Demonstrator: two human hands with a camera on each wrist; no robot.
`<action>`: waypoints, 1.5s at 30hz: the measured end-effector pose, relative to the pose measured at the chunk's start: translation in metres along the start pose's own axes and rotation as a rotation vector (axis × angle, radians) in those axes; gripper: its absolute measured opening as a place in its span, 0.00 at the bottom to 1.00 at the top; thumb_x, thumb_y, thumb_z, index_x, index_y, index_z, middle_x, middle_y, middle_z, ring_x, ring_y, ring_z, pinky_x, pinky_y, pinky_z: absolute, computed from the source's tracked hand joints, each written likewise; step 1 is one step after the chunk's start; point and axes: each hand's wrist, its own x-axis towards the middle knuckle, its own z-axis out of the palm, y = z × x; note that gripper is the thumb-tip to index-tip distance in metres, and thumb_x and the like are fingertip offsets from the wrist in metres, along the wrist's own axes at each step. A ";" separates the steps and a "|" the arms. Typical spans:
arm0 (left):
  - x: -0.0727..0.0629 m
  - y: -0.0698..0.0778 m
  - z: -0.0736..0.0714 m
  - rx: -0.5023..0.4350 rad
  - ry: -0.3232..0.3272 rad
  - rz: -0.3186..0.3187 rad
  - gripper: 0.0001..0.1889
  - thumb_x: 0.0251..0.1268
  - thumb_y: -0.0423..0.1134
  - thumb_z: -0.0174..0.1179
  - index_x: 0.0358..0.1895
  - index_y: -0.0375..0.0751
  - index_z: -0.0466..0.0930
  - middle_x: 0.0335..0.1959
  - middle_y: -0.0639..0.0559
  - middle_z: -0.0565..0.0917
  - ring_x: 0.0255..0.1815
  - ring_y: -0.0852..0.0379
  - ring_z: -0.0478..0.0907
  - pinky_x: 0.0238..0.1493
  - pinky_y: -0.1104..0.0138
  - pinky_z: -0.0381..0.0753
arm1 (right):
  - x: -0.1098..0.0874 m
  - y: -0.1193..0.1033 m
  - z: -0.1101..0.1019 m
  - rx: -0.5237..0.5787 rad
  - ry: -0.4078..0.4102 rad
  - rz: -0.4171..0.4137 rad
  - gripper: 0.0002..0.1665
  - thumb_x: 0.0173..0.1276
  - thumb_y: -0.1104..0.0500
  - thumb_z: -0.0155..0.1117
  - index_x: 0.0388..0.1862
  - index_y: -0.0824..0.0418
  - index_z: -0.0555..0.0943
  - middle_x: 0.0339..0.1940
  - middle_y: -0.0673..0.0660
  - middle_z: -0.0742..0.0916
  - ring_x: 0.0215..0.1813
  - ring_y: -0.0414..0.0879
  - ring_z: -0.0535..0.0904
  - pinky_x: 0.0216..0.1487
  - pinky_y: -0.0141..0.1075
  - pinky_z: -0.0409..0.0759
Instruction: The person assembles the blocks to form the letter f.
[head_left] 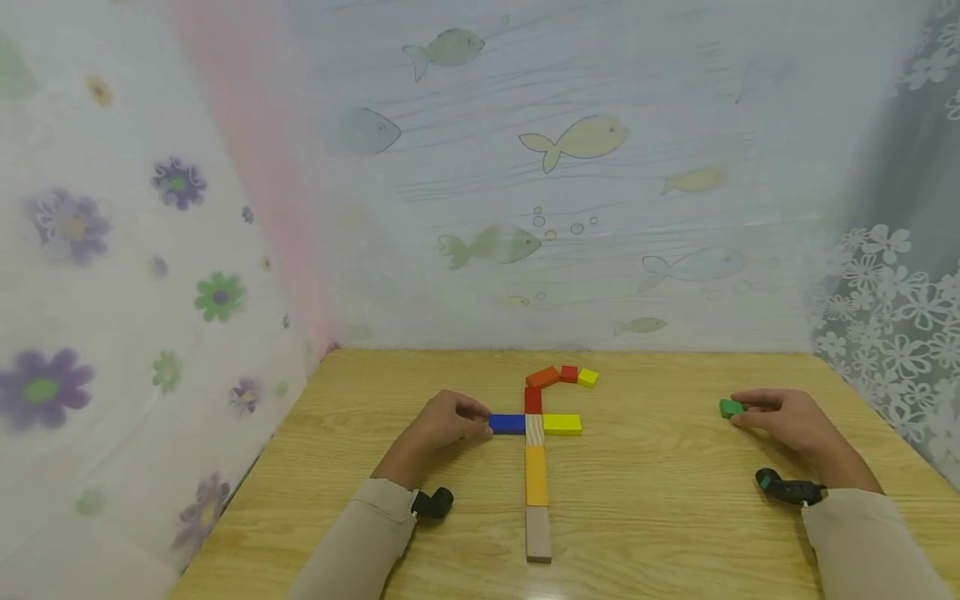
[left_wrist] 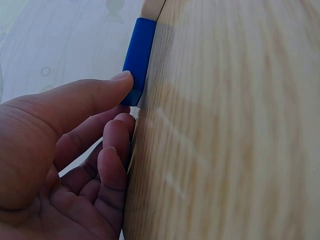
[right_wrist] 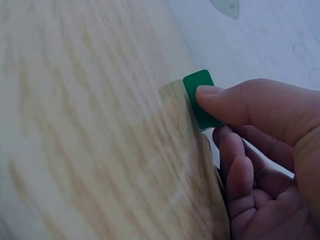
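My left hand (head_left: 447,425) pinches the outer end of a blue block (head_left: 507,424) between thumb and fingers; the left wrist view shows the thumb on its near face. That block lies flat against the left side of a striped wooden block (head_left: 535,430), and a yellow block (head_left: 562,425) lies on the other side. Well to the right, my right hand (head_left: 787,421) holds a small green block (head_left: 731,408) by thumb and fingers, low at the tabletop. In the right wrist view the thumb covers part of the green block (right_wrist: 202,112).
Below the striped block run an orange-yellow block (head_left: 536,476) and a pale wooden block (head_left: 537,533). Above it lie a red block (head_left: 533,401), an orange block (head_left: 542,377), a small red block (head_left: 569,374) and a small yellow block (head_left: 588,378). A fish-patterned curtain (head_left: 480,192) hangs behind the table (head_left: 645,517).
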 end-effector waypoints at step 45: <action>0.001 0.003 -0.002 -0.030 -0.001 -0.002 0.13 0.61 0.42 0.76 0.49 0.48 0.92 0.44 0.53 0.88 0.40 0.56 0.80 0.40 0.64 0.83 | 0.001 -0.010 0.001 0.012 0.012 0.037 0.48 0.71 0.35 0.66 0.72 0.70 0.72 0.68 0.74 0.77 0.60 0.64 0.77 0.46 0.38 0.80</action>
